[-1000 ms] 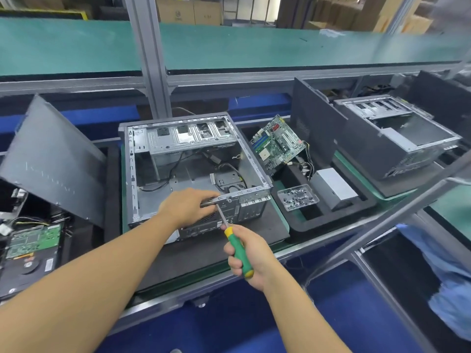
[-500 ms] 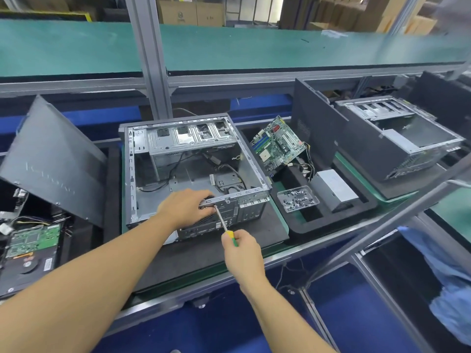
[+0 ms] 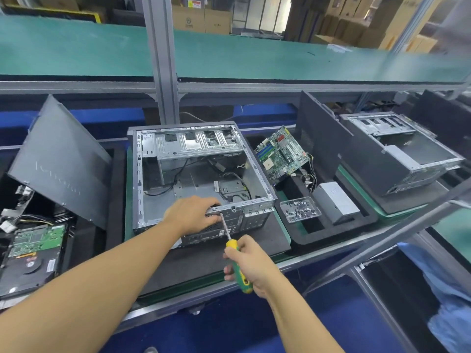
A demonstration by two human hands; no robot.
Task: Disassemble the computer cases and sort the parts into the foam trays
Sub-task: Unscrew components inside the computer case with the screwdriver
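An open grey computer case (image 3: pixel 158 179) lies on its side on a black foam pad, almost bare inside apart from a few black cables. My left hand (image 3: pixel 191 212) grips the near rear rim of the case. My right hand (image 3: pixel 248 263) holds a green and yellow screwdriver (image 3: pixel 235 261), whose tip touches the case's rear panel just under that rim. To the right, a black foam tray (image 3: pixel 331 229) carries a green motherboard (image 3: pixel 280 155), a clear box of screws (image 3: pixel 299 209) and a grey power supply (image 3: pixel 336 201).
A dark side panel (image 3: pixel 61 159) leans at the left above a tray with a hard drive (image 3: pixel 33 253). Another side panel (image 3: pixel 321 146) and a second open case (image 3: pixel 400 151) stand at the right. A metal frame bar (image 3: pixel 382 235) crosses the right foreground.
My right hand has turned on the screwdriver, hiding most of the handle half a second ago and showing its lower end again now. My left hand has stayed on the case rim.
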